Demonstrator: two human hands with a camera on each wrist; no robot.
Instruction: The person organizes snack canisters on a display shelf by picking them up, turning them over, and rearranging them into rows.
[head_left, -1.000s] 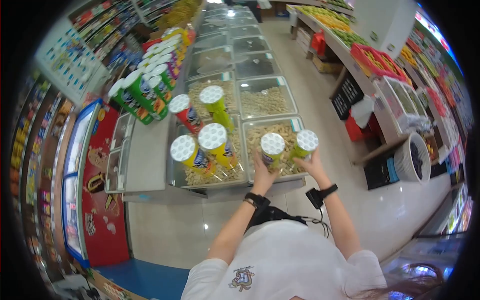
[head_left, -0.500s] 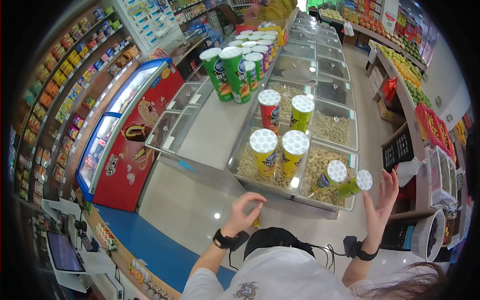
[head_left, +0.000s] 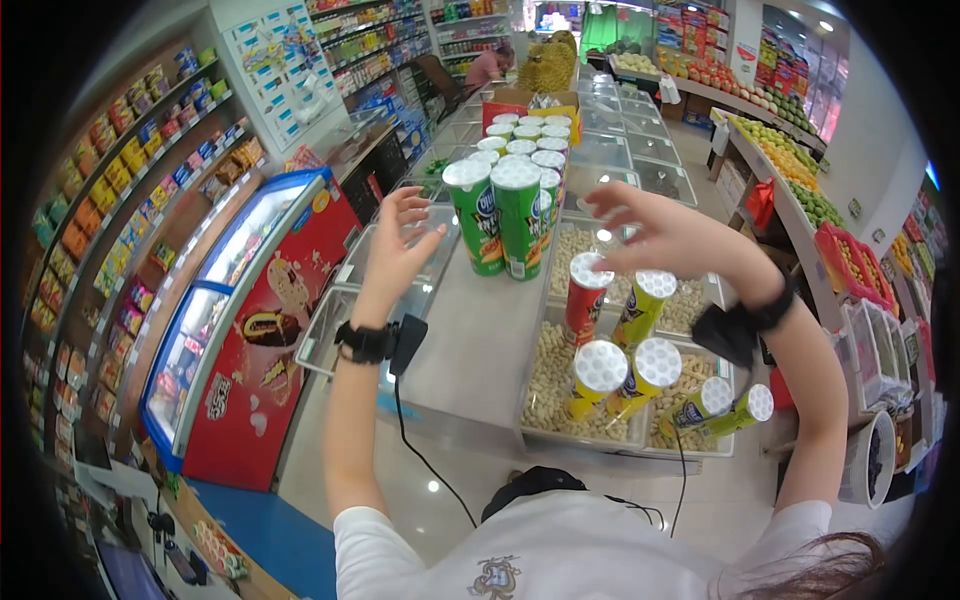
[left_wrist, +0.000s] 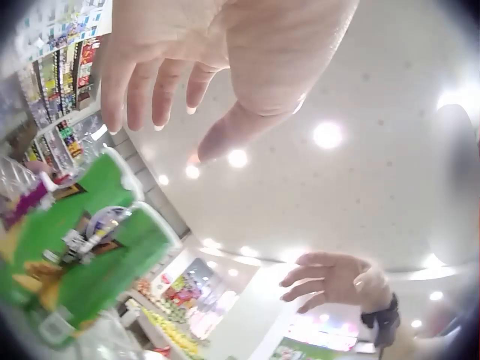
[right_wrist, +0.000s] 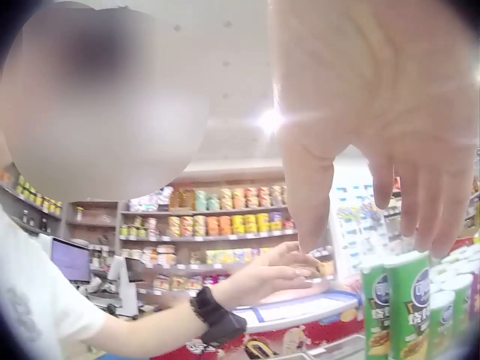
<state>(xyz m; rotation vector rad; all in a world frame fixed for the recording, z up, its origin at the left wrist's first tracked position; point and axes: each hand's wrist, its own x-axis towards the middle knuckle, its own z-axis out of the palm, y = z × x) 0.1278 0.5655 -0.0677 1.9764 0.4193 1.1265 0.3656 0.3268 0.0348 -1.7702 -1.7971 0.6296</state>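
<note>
Green cylindrical cans (head_left: pixel 518 225) are standing on the smooth grey counter (head_left: pixel 455 345); left hand (head_left: pixel 400 243) and right hand (head_left: pixel 655 232), fingers loosely curved and empty, are hovering nearer them than before.

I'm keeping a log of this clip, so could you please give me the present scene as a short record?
left hand: raised left of the green cans, holding nothing
right hand: raised right of the green cans, holding nothing
green cans: upright on the counter
red can: upright, with a lime can beside it
yellow cans: two, on the red can's near side
</note>
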